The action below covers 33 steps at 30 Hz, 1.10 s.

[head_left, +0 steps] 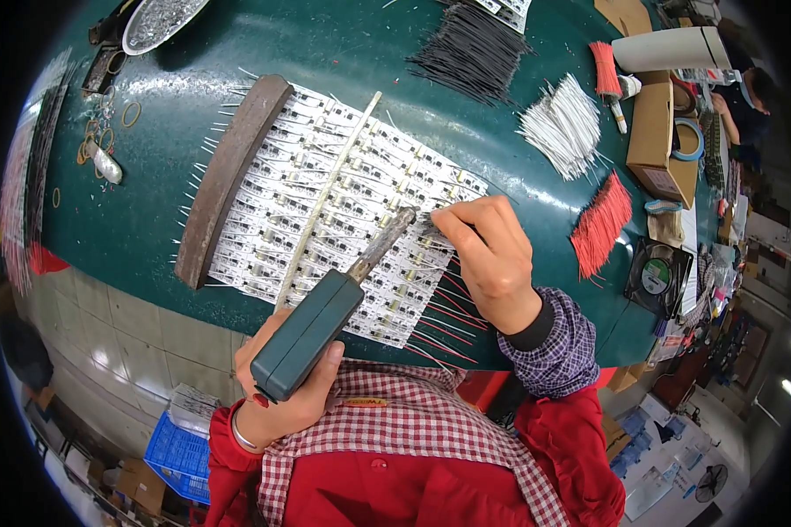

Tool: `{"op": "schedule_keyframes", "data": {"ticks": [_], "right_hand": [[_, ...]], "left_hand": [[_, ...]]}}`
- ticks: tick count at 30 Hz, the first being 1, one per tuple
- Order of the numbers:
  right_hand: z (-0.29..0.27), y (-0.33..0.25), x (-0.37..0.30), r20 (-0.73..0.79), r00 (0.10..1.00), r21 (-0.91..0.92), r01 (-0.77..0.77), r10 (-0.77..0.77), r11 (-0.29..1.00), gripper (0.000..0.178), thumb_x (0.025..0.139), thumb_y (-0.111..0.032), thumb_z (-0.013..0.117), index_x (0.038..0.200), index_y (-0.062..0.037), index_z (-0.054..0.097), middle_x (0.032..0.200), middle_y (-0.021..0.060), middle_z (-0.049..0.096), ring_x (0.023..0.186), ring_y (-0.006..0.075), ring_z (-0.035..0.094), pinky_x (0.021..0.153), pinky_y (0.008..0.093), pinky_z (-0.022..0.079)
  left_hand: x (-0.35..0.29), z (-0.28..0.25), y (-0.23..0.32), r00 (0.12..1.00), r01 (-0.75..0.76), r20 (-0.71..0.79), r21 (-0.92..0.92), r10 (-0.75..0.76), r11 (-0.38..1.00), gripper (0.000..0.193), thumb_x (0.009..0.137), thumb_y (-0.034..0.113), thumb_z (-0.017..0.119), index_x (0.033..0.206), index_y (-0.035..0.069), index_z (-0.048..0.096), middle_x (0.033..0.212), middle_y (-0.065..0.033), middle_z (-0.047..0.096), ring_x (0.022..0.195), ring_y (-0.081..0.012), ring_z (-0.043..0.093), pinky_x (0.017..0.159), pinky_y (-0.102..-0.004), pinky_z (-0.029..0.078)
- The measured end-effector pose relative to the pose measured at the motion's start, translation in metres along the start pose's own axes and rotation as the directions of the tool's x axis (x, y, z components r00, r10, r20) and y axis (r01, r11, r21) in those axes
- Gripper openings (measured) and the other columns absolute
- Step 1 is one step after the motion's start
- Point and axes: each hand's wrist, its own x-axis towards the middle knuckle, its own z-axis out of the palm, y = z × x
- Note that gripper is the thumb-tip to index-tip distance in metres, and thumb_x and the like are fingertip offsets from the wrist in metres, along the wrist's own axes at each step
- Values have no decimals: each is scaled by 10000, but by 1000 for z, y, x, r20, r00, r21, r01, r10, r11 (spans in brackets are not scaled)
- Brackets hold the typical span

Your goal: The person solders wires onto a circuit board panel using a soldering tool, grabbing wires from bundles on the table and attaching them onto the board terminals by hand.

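My left hand (303, 386) is wrapped around the green handle of a soldering iron (312, 329). Its dark metal tip reaches over a white sheet of small circuit boards (343, 189), ending just left of my right fingertips. My right hand (492, 255) pinches what looks like a thin black wire at the sheet's right side; the fingers partly hide it. White wires lie across the rows of boards, and red wires (448, 325) stick out from the lower right edge. A curved brown bar (237, 180) rests on the sheet's left end, and a pale thin strip (330, 184) crosses its middle.
Bundles of black wires (470, 53), white wires (562, 127) and red wires (602, 224) lie on the green table (343, 53). Rubber bands (132, 114) and a metal dish (160, 25) are at left. A cardboard box (659, 140) and solder reel (657, 274) stand right.
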Motion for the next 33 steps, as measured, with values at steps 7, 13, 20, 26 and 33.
{"op": "schedule_keyframes", "data": {"ticks": [7,13,20,26,33], "right_hand": [[-1,-1,1,21,1000,-3,-1,1,1000,335,704,-2,661,1035,47,643,933,128,619,833,283,606,721,363,523],[-1,-2,3,29,1000,-3,0,0,1000,318,707,-1,653,1020,47,636,939,124,618,834,284,605,723,365,523],[-2,-5,5,34,999,-8,-7,7,1000,336,689,18,662,1023,46,634,942,126,614,834,285,603,723,368,523],[-4,-6,4,62,998,-24,-19,20,1000,334,702,8,652,1033,45,635,949,129,614,846,294,604,724,374,522],[-6,-10,2,0,1000,-42,10,-10,999,343,713,-19,652,1049,46,642,954,135,620,843,301,609,720,372,520]], "left_hand": [[2,0,2,999,22,30,29,-23,999,226,840,54,753,1020,-66,690,931,-146,686,713,-198,678,617,-296,515],[3,-1,-1,998,-58,32,62,56,996,214,839,62,755,1001,-62,691,905,-137,676,697,-201,674,605,-302,511],[-12,-1,-15,1000,-17,17,59,16,998,219,812,60,769,988,-53,705,908,-158,676,703,-244,681,613,-320,521],[-17,-3,-13,999,-10,-37,45,11,999,262,802,53,768,1037,-52,719,998,-216,698,804,-312,714,692,-356,558],[-26,-3,-17,998,41,-44,47,-39,998,263,802,52,771,1037,-55,721,1017,-229,699,827,-327,717,729,-366,563]]}}
